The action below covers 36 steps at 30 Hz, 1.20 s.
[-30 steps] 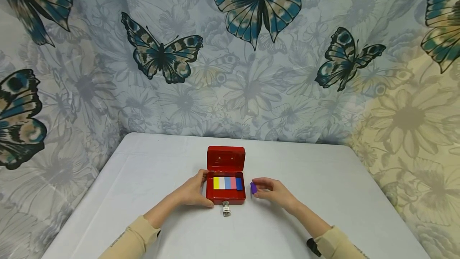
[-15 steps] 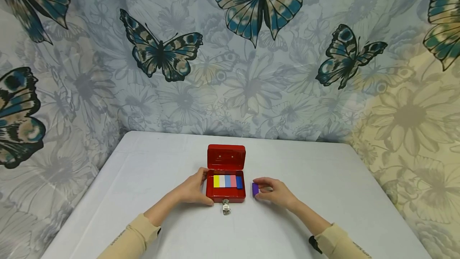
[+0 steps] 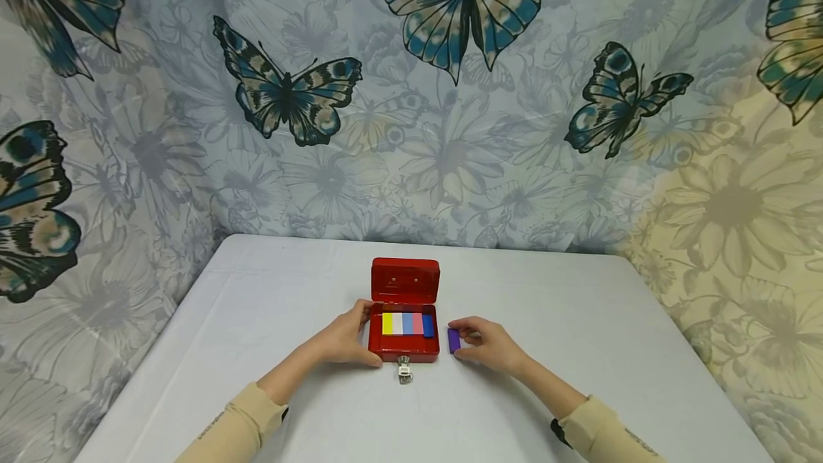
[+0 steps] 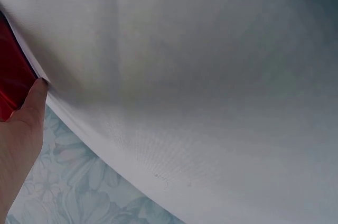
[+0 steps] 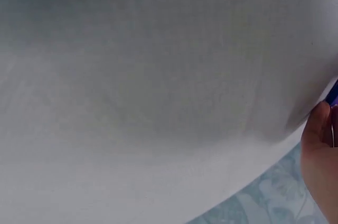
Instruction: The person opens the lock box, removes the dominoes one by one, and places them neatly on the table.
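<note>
A small red metal box [image 3: 391, 358] stands on the table with its lid [image 3: 403, 280] raised. In its tray lies a row of coloured blocks: yellow [image 3: 387, 324], white [image 3: 397, 324], light blue [image 3: 408, 324], pink [image 3: 418, 324] and dark blue [image 3: 428, 326]. My left hand [image 3: 343, 340] grips the box's left side, thumb at the front corner, fingers towards the back. To the right of the box, my right hand [image 3: 494, 346] pinches a purple block [image 3: 454, 341] between thumb and fingers, apart from the box. In the right wrist view only that block's edge [image 5: 332, 95] shows.
A silver latch or lock [image 3: 404, 370] hangs from the front of the box onto the white-covered table [image 3: 308, 270]. Butterfly-patterned cloth [image 3: 450, 163] rises behind the table and at both sides.
My right hand with the purple block goes slightly right, then back left towards the box. The left hand keeps its hold on the box. The head view shifts slightly.
</note>
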{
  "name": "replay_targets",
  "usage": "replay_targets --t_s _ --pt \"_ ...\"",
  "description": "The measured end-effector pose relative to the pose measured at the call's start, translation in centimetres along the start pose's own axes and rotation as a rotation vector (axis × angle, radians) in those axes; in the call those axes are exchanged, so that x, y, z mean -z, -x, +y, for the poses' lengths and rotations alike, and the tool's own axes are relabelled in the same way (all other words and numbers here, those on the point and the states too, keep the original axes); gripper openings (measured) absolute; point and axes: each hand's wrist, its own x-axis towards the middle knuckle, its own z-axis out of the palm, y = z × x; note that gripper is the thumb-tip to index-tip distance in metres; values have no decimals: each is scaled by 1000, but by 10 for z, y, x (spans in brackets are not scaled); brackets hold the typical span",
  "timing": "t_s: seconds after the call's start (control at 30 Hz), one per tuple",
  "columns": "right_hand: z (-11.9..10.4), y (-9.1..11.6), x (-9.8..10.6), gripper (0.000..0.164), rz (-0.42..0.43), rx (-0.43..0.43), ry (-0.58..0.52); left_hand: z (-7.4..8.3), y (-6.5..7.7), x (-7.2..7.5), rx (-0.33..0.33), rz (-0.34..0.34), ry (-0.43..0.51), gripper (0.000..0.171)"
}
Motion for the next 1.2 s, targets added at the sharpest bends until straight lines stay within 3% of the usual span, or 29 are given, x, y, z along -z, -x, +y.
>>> replay_targets --t_s 0.63,1.2 --pt "-2 0 -4 49 1 58 45 -2 0 -1 -12 -4 12 100" --pt "-4 -4 -8 48 8 33 15 -3 -1 -1 -18 -9 35 100"
